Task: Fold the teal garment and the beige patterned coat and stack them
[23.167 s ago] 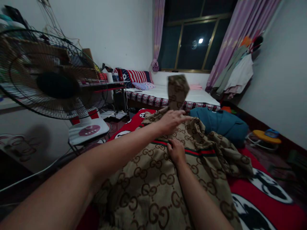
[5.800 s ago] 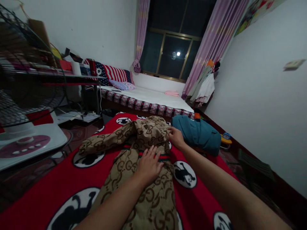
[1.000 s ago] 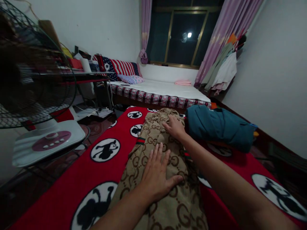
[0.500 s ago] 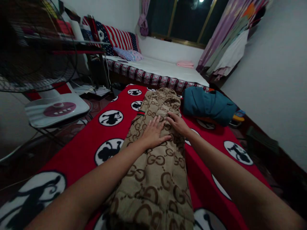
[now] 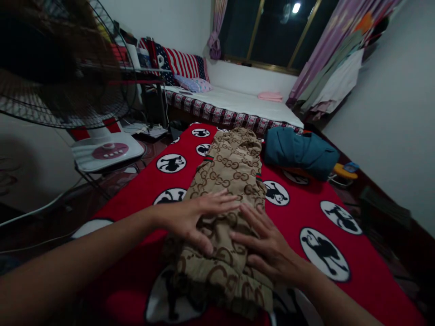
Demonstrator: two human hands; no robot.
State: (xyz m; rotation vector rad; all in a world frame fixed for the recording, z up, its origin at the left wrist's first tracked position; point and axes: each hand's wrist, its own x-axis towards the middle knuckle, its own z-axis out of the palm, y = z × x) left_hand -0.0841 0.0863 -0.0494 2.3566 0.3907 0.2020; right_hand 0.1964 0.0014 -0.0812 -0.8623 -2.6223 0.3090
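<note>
A tan garment (image 5: 234, 163) with brown letter print lies folded lengthwise into a long strip, its hood-like gathered end away from me and a ribbed hem near me. Small green-and-red striped bands show at both its sides. My left hand (image 5: 195, 217) lies over the near half of the cloth, fingers stretched out to the right. Close beside it, my right hand (image 5: 268, 244) rests on the garment's right side with its fingers spread. Neither hand grips anything. Beneath the garment spreads a red blanket (image 5: 132, 199) with black figures in white circles.
A folded teal cloth bundle (image 5: 301, 151) sits at the blanket's far right, a yellow item (image 5: 345, 171) beside it. On the left a standing fan (image 5: 68, 68) looms close, above a white fan base (image 5: 108, 149). Behind is a bed (image 5: 234, 99) under a window.
Both hands have slid along the garment toward me, from its middle to near the hem. The view has shifted, so the fan shows more. The garment stays folded.
</note>
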